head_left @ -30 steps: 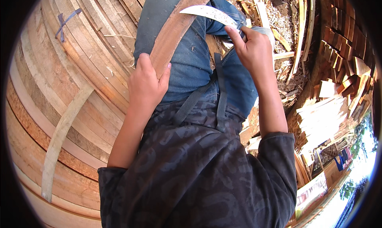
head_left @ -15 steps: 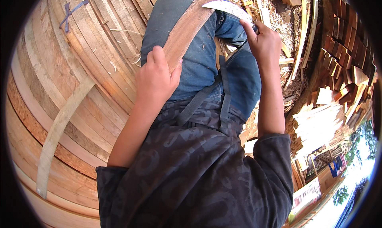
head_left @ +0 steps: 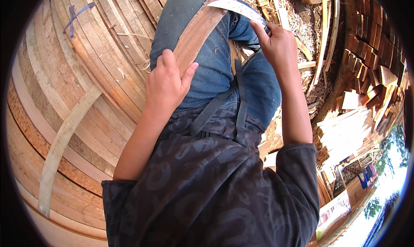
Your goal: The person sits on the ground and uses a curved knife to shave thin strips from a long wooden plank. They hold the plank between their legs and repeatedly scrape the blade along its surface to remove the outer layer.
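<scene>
A rough brown wooden plank (head_left: 199,33) slants across my left thigh, running out past the top edge of the picture. My left hand (head_left: 166,84) is closed around its near end, thumb on the right side. In my right hand (head_left: 278,45) is a curved knife (head_left: 236,6) with a pale, sickle-shaped blade. The blade's tip lies over the plank's upper part; whether its edge touches the wood I cannot tell. My fingers hide most of the knife's handle.
Long boards (head_left: 64,87) lie side by side on the left, with a loose curved strip (head_left: 67,139) and a dark strap (head_left: 74,18) on them. Wood shavings (head_left: 304,20) and thin slats cover the ground at upper right. Stacked wood pieces (head_left: 366,61) stand at far right.
My right hand and the knife have shifted a little to the left, bringing more of the blade over the plank. My left hand keeps its hold on the plank.
</scene>
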Demonstrator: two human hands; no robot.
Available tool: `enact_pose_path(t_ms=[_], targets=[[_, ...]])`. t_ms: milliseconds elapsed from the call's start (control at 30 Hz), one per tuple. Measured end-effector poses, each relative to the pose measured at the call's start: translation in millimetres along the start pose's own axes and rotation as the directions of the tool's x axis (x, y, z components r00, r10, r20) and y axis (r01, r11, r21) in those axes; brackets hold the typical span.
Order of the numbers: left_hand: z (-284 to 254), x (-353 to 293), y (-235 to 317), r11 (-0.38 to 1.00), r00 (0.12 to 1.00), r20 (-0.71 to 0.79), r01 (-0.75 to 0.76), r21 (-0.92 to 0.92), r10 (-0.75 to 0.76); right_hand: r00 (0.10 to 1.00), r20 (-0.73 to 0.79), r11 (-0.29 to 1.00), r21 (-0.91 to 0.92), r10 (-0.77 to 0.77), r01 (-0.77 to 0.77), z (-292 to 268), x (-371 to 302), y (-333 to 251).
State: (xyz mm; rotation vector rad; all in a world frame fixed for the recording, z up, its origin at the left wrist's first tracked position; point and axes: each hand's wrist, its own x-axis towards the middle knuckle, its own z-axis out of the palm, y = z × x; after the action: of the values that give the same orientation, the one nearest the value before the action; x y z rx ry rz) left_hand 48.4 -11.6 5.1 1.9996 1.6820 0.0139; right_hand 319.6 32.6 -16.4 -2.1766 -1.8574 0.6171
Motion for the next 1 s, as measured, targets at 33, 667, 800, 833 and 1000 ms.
enact_pose_path(t_ms=[33,667,800,833,1000], targets=[[0.0,0.6,0.1,1.0,1.0,0.0,0.003,-0.001,-0.003,1.0,-0.009,0.999,-0.034,-0.009,0.008,1.2,0.4,2.0],[-0.2,1.5,1.8,0.999,0.999,-0.01,0.046,0.0,-0.046,0.939,-0.127,0.948,0.049,0.319,-0.315,6.7,39.0,42.4],[-0.8,1.1,1.7,1.0,1.0,0.012,0.026,0.013,-0.026,0.814,-0.354,0.882,0.079,0.46,-0.464,-44.3,54.8,133.3],[-0.7,3.4,2.4,1.0,1.0,0.007,0.028,0.014,-0.028,0.835,-0.355,0.901,0.054,0.42,-0.43,-54.4,53.0,147.2],[0.4,1.2,3.3,0.999,0.999,0.001,0.036,0.02,-0.036,0.914,-0.261,0.951,0.103,0.309,-0.292,-47.6,22.4,90.3]])
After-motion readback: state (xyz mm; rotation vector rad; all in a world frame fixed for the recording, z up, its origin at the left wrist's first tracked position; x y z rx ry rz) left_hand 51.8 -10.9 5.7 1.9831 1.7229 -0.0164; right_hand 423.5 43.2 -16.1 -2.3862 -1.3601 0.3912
